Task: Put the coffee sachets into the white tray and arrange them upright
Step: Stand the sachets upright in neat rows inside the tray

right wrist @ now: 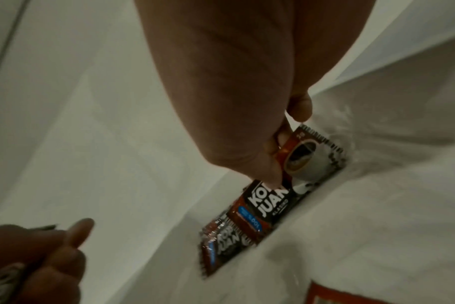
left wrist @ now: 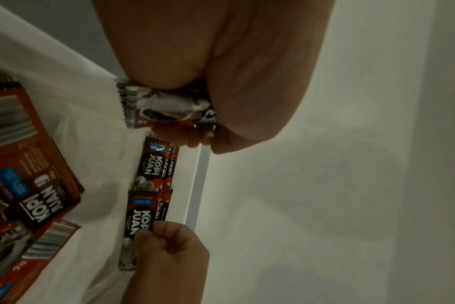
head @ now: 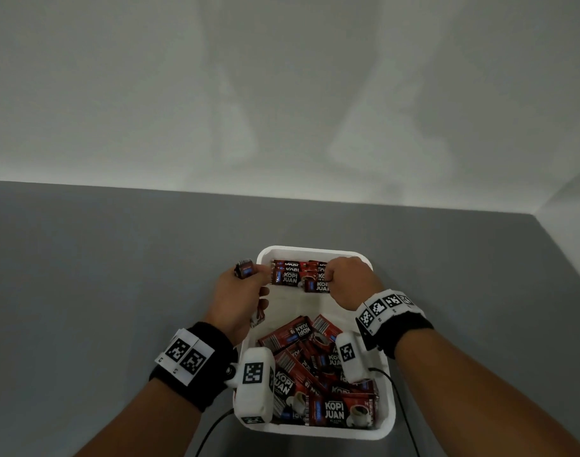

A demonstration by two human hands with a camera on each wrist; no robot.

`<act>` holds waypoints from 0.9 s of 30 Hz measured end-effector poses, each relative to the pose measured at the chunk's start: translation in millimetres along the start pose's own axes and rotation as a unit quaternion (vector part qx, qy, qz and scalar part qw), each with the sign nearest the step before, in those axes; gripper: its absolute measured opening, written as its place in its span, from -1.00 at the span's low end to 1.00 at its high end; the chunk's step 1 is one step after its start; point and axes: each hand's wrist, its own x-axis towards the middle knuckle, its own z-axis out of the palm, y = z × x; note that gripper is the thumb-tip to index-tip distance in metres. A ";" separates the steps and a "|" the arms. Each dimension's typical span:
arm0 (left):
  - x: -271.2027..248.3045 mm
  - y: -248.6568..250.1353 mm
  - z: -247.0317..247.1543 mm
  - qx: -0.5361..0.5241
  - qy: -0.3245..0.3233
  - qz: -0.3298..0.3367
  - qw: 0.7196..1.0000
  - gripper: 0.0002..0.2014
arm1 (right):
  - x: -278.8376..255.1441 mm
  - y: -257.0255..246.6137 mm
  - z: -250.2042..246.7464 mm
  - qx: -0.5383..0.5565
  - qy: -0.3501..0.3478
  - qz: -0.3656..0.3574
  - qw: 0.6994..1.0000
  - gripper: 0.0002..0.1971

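A white tray point(head: 311, 249) lies on the grey table. Several red Kopi Juan sachets stand upright in a row point(head: 287, 277) against its far wall, and a loose pile of sachets point(head: 315, 374) fills its near end. My left hand point(head: 242, 291) hovers over the tray's far left rim and grips a few sachets point(head: 244, 268); in the left wrist view they point(left wrist: 164, 109) sit under the palm. My right hand point(head: 343, 280) pinches the right end of a sachet point(right wrist: 307, 156) in the upright row point(left wrist: 153, 164). My right hand's fingers point(left wrist: 166, 253) hide part of that sachet.
A bare strip of tray floor point(head: 302, 306) separates the upright row from the pile. A white wall point(head: 282, 94) rises behind the table point(head: 100, 275) and along its right side. Black cables point(head: 404, 410) trail off the near edge beside the tray.
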 end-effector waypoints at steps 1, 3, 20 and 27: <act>-0.6 0.0 -1.0 -0.002 0.000 -0.007 1.000 -0.89 | 3.7 0.5 3.3 -0.020 -0.001 -0.001 1.000 -0.82; -1.2 -0.3 -2.5 -0.009 -0.002 -0.020 1.000 -0.91 | 9.9 -0.9 7.0 -0.068 0.001 -0.006 0.998 -0.82; -3.4 7.5 1.8 -0.051 -0.023 -0.086 0.995 -0.81 | -17.2 -0.5 22.6 -0.069 -0.046 -0.082 0.993 -0.73; -5.7 10.7 10.6 -0.041 -0.045 -0.069 0.996 -0.76 | -20.6 -0.3 24.9 -0.081 -0.048 -0.075 0.993 -0.74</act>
